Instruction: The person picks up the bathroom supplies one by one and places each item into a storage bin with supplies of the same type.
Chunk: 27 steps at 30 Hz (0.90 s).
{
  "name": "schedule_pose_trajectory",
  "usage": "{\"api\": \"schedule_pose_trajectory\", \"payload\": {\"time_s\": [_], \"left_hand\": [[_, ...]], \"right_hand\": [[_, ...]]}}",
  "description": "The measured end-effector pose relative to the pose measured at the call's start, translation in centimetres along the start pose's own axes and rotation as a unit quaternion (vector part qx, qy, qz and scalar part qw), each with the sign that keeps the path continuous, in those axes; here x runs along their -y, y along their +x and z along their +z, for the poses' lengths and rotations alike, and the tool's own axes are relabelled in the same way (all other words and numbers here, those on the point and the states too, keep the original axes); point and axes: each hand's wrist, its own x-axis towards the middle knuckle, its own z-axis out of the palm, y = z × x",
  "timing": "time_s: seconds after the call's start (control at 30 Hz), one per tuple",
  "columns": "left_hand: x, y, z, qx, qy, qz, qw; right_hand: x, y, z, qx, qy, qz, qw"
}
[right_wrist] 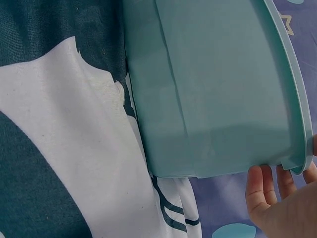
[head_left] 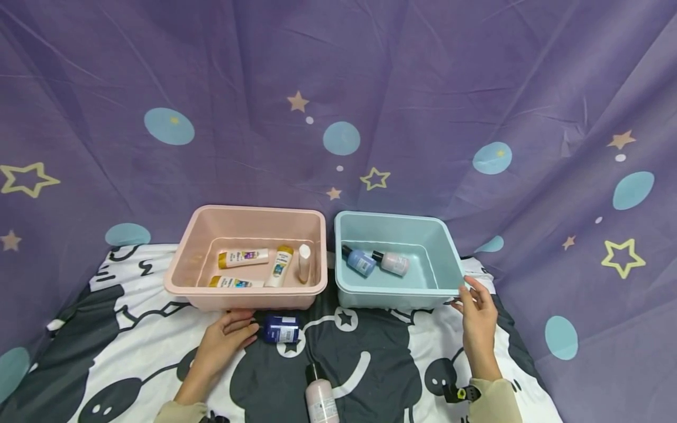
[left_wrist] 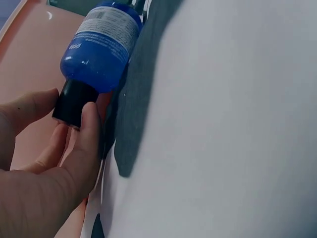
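My left hand (head_left: 224, 341) pinches the black cap of a blue bottle (head_left: 281, 329), which lies on its side in front of the pink bin (head_left: 245, 298). In the left wrist view the thumb and fingers are around the bottle's black cap (left_wrist: 75, 103). My right hand (head_left: 478, 320) holds the near right corner of the light blue bin (head_left: 396, 298) by its rim. The right wrist view has the fingertips (right_wrist: 255, 178) under the rim at that corner.
Tubes with yellow caps (head_left: 243, 258) and a small white-capped bottle (head_left: 304, 263) lie in the pink bin. A blue bottle (head_left: 359, 262) and a pale pink bottle (head_left: 394, 264) lie in the light blue bin. Another pink bottle (head_left: 321, 400) lies on the patterned cloth (head_left: 381, 352).
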Motion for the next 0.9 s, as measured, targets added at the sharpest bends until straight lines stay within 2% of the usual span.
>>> {"api": "schedule_pose_trajectory", "payload": {"time_s": [0.33, 0.47, 0.77, 0.9], "left_hand": [[-0.8, -1.3, 0.9, 0.027, -0.028, -0.011, 0.9992], [-1.1, -1.7, 1.5, 0.026, -0.027, -0.016, 0.9992], [-2.2, -2.9, 3.0, 0.019, -0.004, 0.007, 0.9998], [-3.1, -3.3, 3.5, 0.032, -0.012, 0.014, 0.9993]], "right_hand": [[0.0, 0.0, 0.1, -0.001, 0.009, 0.0, 1.0], [0.0, 0.0, 0.1, -0.002, 0.012, 0.001, 0.9999], [-0.2, 0.1, 0.0, -0.003, 0.018, 0.004, 0.9998], [-0.2, 0.1, 0.1, -0.002, 0.02, 0.002, 0.9998]]}}
